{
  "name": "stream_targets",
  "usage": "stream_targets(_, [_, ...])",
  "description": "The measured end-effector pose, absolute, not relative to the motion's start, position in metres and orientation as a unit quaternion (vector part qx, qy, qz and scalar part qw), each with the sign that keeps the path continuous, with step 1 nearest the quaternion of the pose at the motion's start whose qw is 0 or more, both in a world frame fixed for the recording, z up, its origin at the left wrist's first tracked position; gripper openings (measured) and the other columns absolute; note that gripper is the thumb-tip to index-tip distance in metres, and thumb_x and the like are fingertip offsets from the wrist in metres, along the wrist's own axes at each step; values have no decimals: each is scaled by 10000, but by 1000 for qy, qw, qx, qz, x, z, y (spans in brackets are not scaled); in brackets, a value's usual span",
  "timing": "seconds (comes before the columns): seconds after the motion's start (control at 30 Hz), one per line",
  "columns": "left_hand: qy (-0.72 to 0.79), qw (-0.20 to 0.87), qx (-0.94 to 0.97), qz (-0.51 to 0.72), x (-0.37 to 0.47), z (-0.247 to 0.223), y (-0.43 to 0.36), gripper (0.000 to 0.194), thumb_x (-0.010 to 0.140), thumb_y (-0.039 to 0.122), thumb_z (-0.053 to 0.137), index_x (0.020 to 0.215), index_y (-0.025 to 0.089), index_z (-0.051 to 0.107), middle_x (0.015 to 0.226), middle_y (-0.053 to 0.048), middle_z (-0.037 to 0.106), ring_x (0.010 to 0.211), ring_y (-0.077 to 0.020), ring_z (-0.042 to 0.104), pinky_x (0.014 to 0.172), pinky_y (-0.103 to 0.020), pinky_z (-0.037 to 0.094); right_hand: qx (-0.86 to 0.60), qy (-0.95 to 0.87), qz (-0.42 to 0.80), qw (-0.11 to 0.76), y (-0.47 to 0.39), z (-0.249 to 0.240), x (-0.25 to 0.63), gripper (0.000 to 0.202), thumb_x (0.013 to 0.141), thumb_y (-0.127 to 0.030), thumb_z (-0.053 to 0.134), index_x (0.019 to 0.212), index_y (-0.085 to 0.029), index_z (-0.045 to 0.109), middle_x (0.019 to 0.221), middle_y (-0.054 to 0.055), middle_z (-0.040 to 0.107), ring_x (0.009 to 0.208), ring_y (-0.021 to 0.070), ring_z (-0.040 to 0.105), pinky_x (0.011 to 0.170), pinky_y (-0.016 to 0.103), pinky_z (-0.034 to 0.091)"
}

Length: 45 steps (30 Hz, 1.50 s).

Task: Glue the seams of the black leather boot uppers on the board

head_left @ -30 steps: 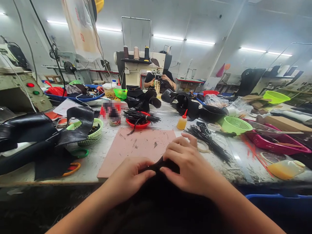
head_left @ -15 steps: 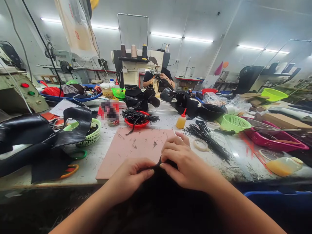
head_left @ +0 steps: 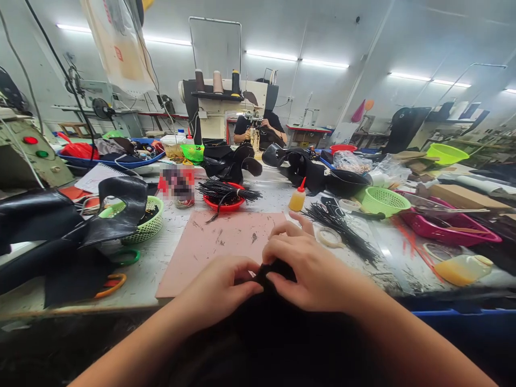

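Note:
My left hand (head_left: 226,285) pinches the edge of a dark, soft-looking black piece (head_left: 282,269) between thumb and fingers. Close against it, my right hand (head_left: 298,263) grips the same black piece, thumb below and curled fingers above. The piece is so dark that its shape and lower end blend into the black area beneath my hands. Just beyond lies a pink board (head_left: 226,242) with dark marks on it. Behind the board, a bundle of thin black strips (head_left: 229,191) rests across a red bowl (head_left: 223,205).
A glue bottle (head_left: 297,199) with a red tip, black strips (head_left: 346,231) and a tape roll (head_left: 330,237) lie to the right. Black leather pieces (head_left: 40,215) and a green basket (head_left: 155,223) are at left. Across the table, a person (head_left: 264,129) sits at a sewing machine (head_left: 220,107).
The view has shifted slightly, so the table's things sit a little further left. Both hands keep hold of the black piece, and more of it shows between them.

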State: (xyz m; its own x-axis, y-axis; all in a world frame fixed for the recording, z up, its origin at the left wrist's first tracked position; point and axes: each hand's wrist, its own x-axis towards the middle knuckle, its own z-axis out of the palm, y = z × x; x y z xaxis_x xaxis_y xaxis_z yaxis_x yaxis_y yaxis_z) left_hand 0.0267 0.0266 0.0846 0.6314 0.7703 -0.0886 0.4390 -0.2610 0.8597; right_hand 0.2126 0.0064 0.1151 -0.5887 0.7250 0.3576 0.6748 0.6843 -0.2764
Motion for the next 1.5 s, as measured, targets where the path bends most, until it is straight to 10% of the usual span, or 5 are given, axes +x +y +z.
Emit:
stream_targets(0.63, [353,531,743,204,33,79,29,167,728,257,537,847,164,610,824,-15,644,793,-182,565,723,-262,430,-384,-902,80,178,12,113,207,121,755,-85,518,704,-188,553,689,6,597,900,205,499,923,450,283])
stream_targets(0.87, [415,522,713,216,35,77,27,175,733,313,521,742,150,582,692,-11,609,659,-161,534,594,-253,404,-380,-843,158,347,13,96,224,328,728,-139,563,1041,-191,479,1145,92,502,1111,204,433,977,417,299])
stream_targets(1.2, [387,595,672,209,34,75,25,277,770,280,525,1005,162,613,808,-29,682,774,-199,618,654,-266,465,-461,-701,429,334,33,78,236,203,742,-379,556,768,-182,596,760,25,604,775,178,555,723,310,426])
stream_targets(1.5, [365,575,703,205,30,72,32,268,753,257,519,992,164,595,805,-24,663,775,-192,602,670,-270,447,-480,-678,433,349,31,80,227,146,718,-322,547,741,-180,570,728,14,580,715,155,521,657,283,405])
